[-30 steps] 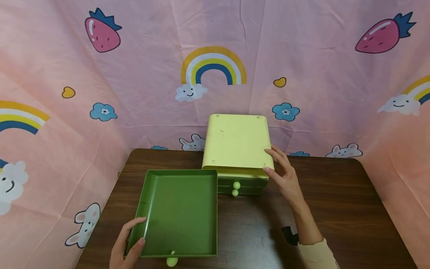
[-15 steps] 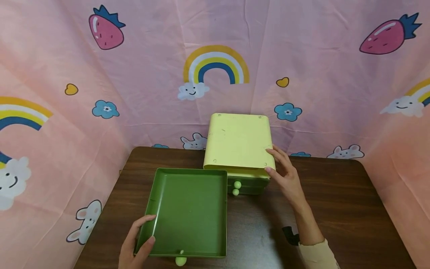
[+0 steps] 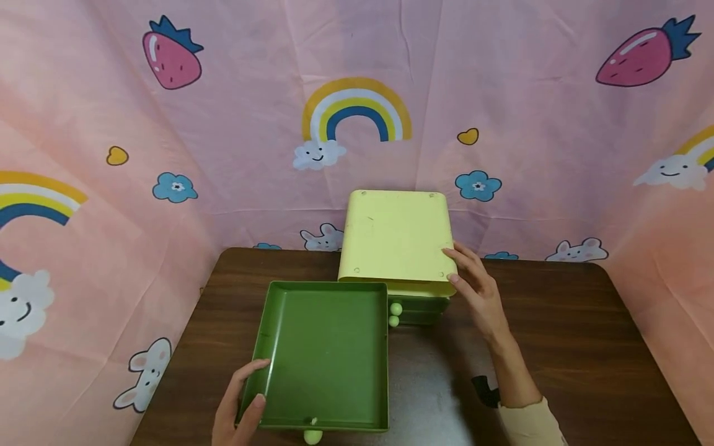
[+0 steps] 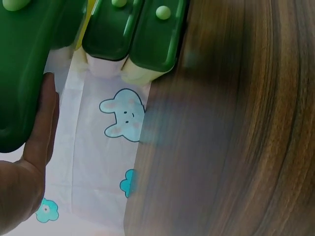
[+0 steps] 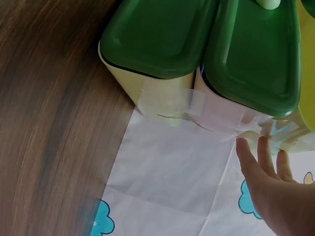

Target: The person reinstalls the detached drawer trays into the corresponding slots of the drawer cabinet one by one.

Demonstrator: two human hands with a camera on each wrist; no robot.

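Observation:
A shallow dark green drawer [image 3: 329,359] with a light green knob is raised in front of a small stacked cabinet. My left hand [image 3: 240,402] grips the drawer by its left wall, thumb and a fingertip over the rim; in the left wrist view its fingers lie along the drawer's side. The cabinet [image 3: 398,235] has a pale yellow top with an uncovered front opening, and two green-fronted drawers [image 5: 251,54] below. My right hand [image 3: 480,291] touches the cabinet's upper right side with spread fingers. The raised drawer hides part of the cabinet's lower left front.
The cabinet stands near the back edge of a dark wood table [image 3: 558,334]. Behind and beside it hangs a pink printed cloth [image 3: 251,111]. A small black item [image 3: 485,391] is by my right wrist. Clear tape [image 5: 172,101] crosses the cabinet's side.
My left hand has carried the green drawer to the right, so it covers more of the cabinet's front. My right hand stays at the cabinet's right side.

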